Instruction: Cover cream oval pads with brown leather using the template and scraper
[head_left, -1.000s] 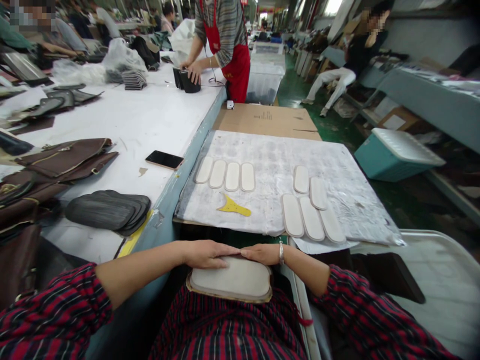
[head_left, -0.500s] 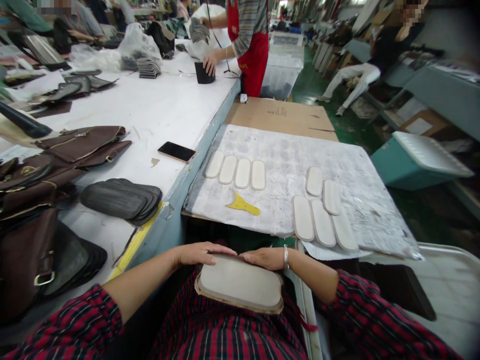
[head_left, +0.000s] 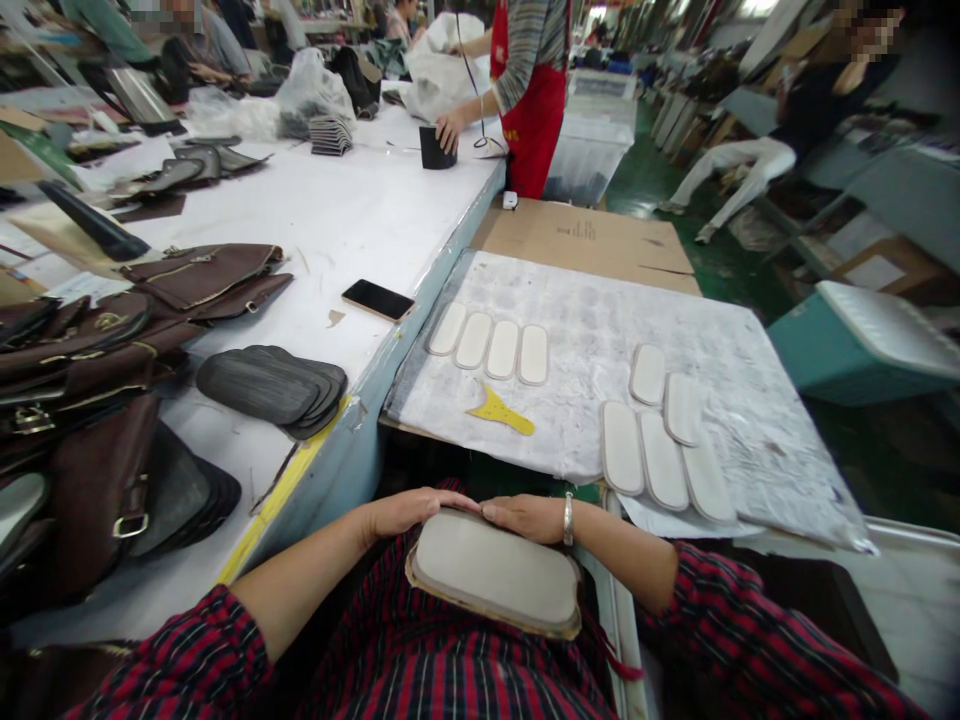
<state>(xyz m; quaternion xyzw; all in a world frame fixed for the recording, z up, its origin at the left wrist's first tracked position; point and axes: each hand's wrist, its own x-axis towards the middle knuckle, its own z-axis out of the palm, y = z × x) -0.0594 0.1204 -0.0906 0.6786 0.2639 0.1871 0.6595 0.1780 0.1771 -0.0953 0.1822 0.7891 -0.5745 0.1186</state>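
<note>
Over my lap lies a rounded oblong piece [head_left: 496, 567], pale on top, with a ragged tan layer beneath its near edge. My left hand [head_left: 412, 510] is closed on its far left edge, the thumb on the pale face. Along the far edge, my right hand [head_left: 526, 517] holds it too, fingertips almost meeting the left ones. On the paper-covered board [head_left: 577, 300] ahead, several pale oval pieces [head_left: 502, 349] lie in a row, with more [head_left: 664, 460] grouped at the right. A yellow tool [head_left: 501, 408] rests near the board's front edge.
On the white table [head_left: 300, 220] at left are dark oval pieces [head_left: 262, 385], brown leather bags [head_left: 210, 280] and a phone [head_left: 378, 299]. A person in a red apron [head_left: 536, 110] stands at its far end. Cardboard [head_left: 592, 240] lies behind the board; a teal bin [head_left: 847, 345] is at right.
The view has shifted, so the surroundings appear farther right. Both hands keep their hold on the pale piece. The other person's raised hand has moved lower behind the table.
</note>
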